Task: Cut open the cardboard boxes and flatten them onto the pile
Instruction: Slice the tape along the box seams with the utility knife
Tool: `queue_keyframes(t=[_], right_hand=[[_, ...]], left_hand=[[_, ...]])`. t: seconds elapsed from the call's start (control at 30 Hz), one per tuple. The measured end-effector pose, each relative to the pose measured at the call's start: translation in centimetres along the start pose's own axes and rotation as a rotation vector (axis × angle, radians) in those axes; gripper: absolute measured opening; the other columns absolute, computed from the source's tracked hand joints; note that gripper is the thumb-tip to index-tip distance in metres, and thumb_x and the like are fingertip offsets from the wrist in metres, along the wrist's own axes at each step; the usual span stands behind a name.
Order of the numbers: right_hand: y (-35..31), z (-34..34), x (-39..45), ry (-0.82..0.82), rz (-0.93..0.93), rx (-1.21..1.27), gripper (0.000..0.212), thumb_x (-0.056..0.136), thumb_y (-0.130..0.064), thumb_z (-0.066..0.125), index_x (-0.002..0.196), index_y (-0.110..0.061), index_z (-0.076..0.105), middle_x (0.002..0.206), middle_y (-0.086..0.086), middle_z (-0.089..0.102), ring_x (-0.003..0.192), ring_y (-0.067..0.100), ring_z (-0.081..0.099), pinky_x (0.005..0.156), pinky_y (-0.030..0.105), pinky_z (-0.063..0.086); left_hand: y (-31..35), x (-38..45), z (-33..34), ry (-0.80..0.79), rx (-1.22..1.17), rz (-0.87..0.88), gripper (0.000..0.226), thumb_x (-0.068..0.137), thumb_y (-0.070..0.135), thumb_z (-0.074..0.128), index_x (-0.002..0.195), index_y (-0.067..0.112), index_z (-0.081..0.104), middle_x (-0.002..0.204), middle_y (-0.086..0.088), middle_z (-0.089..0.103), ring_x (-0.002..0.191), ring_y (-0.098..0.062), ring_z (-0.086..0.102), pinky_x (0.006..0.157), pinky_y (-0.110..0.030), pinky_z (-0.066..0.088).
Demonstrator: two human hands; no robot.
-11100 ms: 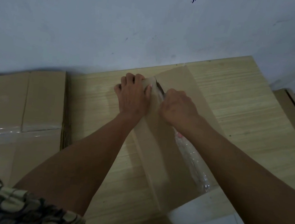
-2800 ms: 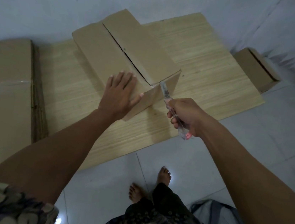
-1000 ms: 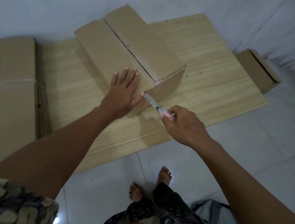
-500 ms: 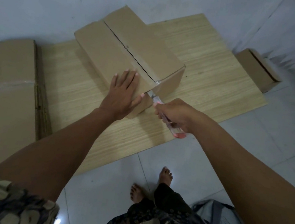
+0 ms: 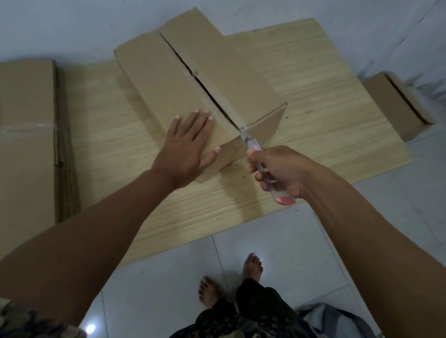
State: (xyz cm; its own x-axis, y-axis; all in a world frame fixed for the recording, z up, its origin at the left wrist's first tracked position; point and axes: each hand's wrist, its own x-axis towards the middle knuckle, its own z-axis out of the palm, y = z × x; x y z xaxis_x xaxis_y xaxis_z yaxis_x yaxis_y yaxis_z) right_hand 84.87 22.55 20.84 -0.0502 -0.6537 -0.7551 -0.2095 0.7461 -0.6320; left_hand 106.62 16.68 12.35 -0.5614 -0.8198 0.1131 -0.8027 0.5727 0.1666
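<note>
Box (image 5: 198, 87) sits on the wood board (image 5: 323, 97), mid-frame, just ahead of both hands. Long axis runs near-right to far-left, and the top seam follows it. Seam already gapes dark along most of its length.

Left hand (image 5: 188, 147) lies flat on the near-left top flap, fingers straight, pressing down, gripping nothing. Right hand (image 5: 280, 170) is clenched around the knife (image 5: 261, 165), clear handle with pink butt end sticking out toward me. Blade tip meets the near-right end of the seam, right at the top corner edge. I think it's on the tape there, but the spot is too small to be sure.

Key relation: knife is lined up with the seam, so the cut runs along the long axis, either away to far-left or down the near end face. Right hand is nearer the cut; left thumb sits close beside the blade line, watch that.

Flattened pile (image 5: 10, 128) is at left, well apart. Second box (image 5: 398, 106) waits far right on the floor.
</note>
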Motion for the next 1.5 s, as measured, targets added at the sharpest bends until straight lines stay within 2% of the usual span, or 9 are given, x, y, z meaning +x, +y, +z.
queue_keyframes(t=[0.23, 0.4, 0.53, 0.63, 0.8, 0.9, 1.07, 1.3, 1.5], right_hand=[[-0.9, -1.8, 0.6, 0.036, -0.032, -0.005, 0.029, 0.101, -0.024, 0.055, 0.075, -0.012, 0.056, 0.059, 0.002, 0.050, 0.038, 0.010, 0.044, 0.041, 0.015, 0.037], [-0.7, -3.5, 1.1, -0.068, -0.036, 0.015, 0.018, 0.100, -0.019, 0.056, 0.085, -0.010, 0.058, 0.064, 0.002, 0.051, 0.039, 0.007, 0.046, 0.040, 0.017, 0.039], [-0.3, -5.5, 2.4, -0.020, -0.062, 0.041, 0.020, 0.098, -0.026, 0.059, 0.083, -0.013, 0.059, 0.067, 0.004, 0.054, 0.048, 0.013, 0.048, 0.052, 0.022, 0.042], [-0.2, -7.7, 3.1, 0.040, -0.075, 0.024, 0.023, 0.097, -0.032, 0.059, 0.082, -0.015, 0.061, 0.076, 0.006, 0.056, 0.055, 0.017, 0.049, 0.057, 0.030, 0.041], [-0.1, -8.5, 3.4, -0.044, -0.065, -0.097, 0.033, 0.099, -0.046, 0.052, 0.096, -0.014, 0.059, 0.073, 0.004, 0.051, 0.046, 0.014, 0.047, 0.050, 0.025, 0.038], [0.3, -9.3, 2.9, -0.056, -0.149, -0.440, 0.042, 0.091, -0.060, 0.057, 0.105, -0.020, 0.055, 0.071, 0.003, 0.054, 0.048, 0.016, 0.047, 0.051, 0.025, 0.035], [-1.0, -11.8, 2.0, -0.197, -0.299, -0.519, 0.020, 0.099, -0.042, 0.058, 0.102, -0.022, 0.056, 0.078, 0.004, 0.054, 0.054, 0.014, 0.048, 0.046, 0.024, 0.039], [-4.4, -13.4, 2.5, -0.147, -0.502, -0.588, 0.030, 0.103, -0.048, 0.046, 0.088, -0.027, 0.060, 0.083, 0.003, 0.062, 0.068, 0.017, 0.062, 0.060, 0.031, 0.057], [-7.0, -9.3, 6.5, -0.111, -0.573, -0.374, 0.024, 0.107, -0.034, 0.044, 0.113, -0.018, 0.060, 0.095, 0.005, 0.071, 0.074, 0.019, 0.068, 0.057, 0.032, 0.057]], left_hand=[[0.6, 0.4, -0.5, 0.035, -0.094, -0.073, 0.077, 0.095, 0.058, 0.031, 0.152, 0.009, 0.040, 0.161, -0.009, 0.035, 0.152, -0.027, 0.025, 0.123, -0.049, 0.010], [4.1, 4.8, -1.2, 0.174, 0.001, -0.338, 0.058, 0.087, 0.063, 0.048, 0.114, 0.012, 0.057, 0.121, -0.009, 0.054, 0.113, -0.032, 0.049, 0.098, -0.049, 0.034], [4.9, 5.5, 0.2, 0.114, 0.020, -0.419, 0.072, 0.093, 0.074, 0.037, 0.132, 0.014, 0.048, 0.149, -0.010, 0.040, 0.145, -0.032, 0.031, 0.115, -0.069, 0.015], [4.4, 5.5, -0.1, 0.059, 0.007, -0.415, 0.083, 0.091, 0.078, 0.027, 0.142, 0.015, 0.042, 0.161, -0.009, 0.030, 0.154, -0.029, 0.018, 0.119, -0.068, 0.009], [4.2, 6.2, -0.8, 0.040, -0.044, -0.439, 0.086, 0.083, 0.081, 0.026, 0.139, 0.018, 0.046, 0.159, -0.005, 0.033, 0.152, -0.023, 0.020, 0.119, -0.068, 0.007], [4.3, 7.2, -1.9, 0.090, -0.158, -0.567, 0.072, 0.080, 0.076, 0.038, 0.124, 0.021, 0.054, 0.145, 0.001, 0.044, 0.145, -0.022, 0.031, 0.115, -0.074, 0.006], [4.8, 9.5, -2.0, 0.181, -0.210, -0.878, 0.055, 0.088, 0.069, 0.056, 0.113, 0.021, 0.052, 0.139, -0.002, 0.041, 0.142, -0.025, 0.031, 0.110, -0.080, 0.004], [2.5, 6.1, -2.0, 0.103, -0.136, -0.734, 0.070, 0.090, 0.070, 0.051, 0.141, 0.024, 0.040, 0.160, -0.006, 0.028, 0.152, -0.027, 0.019, 0.114, -0.073, 0.011], [-2.4, 1.8, -5.0, -0.008, -0.105, -0.677, 0.086, 0.069, 0.078, 0.043, 0.134, 0.023, 0.051, 0.151, 0.000, 0.039, 0.142, -0.025, 0.037, 0.111, -0.068, 0.024]])
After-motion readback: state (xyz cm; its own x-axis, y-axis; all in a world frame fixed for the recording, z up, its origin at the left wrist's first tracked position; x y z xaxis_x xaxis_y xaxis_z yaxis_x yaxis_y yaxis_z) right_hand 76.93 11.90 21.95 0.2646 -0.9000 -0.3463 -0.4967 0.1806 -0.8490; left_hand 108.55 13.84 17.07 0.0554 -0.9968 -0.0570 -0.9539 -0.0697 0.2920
